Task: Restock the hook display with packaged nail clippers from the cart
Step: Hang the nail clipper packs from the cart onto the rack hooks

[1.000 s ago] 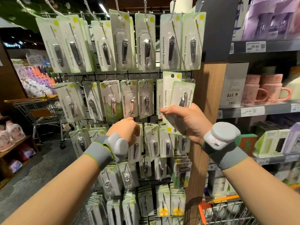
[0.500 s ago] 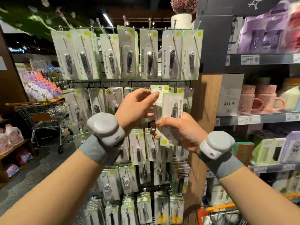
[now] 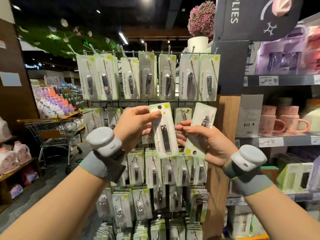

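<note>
Hook display (image 3: 147,101) dead centre, 12 o'clock, rows of hung packs top to bottom; left hand (image 3: 134,126) and right hand (image 3: 206,144) raised before its second row, each holding one clipper pack, left-hand pack (image 3: 163,130) just beside right-hand pack (image 3: 200,130), hang hole up on the left one, down on the right one. Shelves with mugs (image 3: 284,121) at 3 o'clock, beside the display. Shopping cart (image 3: 55,134) at 9 o'clock, behind the left wrist; potted plant (image 3: 200,23) above the display, 1 o'clock.

Bare forearms; each wrist wears a grey green-edged band (image 3: 102,166) carrying 1 rounded white-grey pod (image 3: 103,141).
</note>
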A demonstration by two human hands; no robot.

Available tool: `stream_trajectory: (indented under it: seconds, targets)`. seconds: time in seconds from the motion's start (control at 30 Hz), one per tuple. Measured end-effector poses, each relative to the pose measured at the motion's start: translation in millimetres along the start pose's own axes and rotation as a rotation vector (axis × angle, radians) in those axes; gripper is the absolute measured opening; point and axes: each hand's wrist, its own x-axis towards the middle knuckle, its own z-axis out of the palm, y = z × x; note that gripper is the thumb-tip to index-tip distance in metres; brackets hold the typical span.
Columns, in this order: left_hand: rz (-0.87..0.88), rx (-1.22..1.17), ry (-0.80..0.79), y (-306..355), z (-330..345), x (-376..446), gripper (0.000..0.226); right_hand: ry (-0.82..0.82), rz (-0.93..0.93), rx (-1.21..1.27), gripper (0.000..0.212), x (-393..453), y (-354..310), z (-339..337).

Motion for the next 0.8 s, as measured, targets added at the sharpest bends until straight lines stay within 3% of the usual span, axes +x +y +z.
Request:
stream_trajectory:
  seconds: [0.13,0.27,0.33,0.47,0.53,0.67,0.8]
  targets:
    - [-0.002,0.043,-0.011,-2,-2,-1,0.006,-0.032,-0.03,-0.041,0.015,-4,-3,8]
    - [0.045,0.149,-0.016,-4,-3,-4,0.028,-0.038,-0.054,-0.236,0.014,-7,-4,13]
    - [0.088,0.208,-0.007,-4,-5,-4,0.026,-0.031,-0.047,-0.228,0.015,-7,-4,15]
    - [0.126,0.333,0.044,-12,-13,-4,0.015,0.051,-0.057,-0.141,0.01,-9,-2,4]
    - [0.103,0.358,0.047,-20,-15,-6,0.016,0.079,-0.067,-0.135,0.019,-14,-2,-4]
    - [0.074,0.507,-0.048,-44,-6,-5,0.015,0.237,-0.012,-0.118,0.026,-24,3,-29]
    - [0.05,0.644,-0.138,-62,10,1,0.014,0.287,0.032,-0.087,0.031,-29,7,-47]
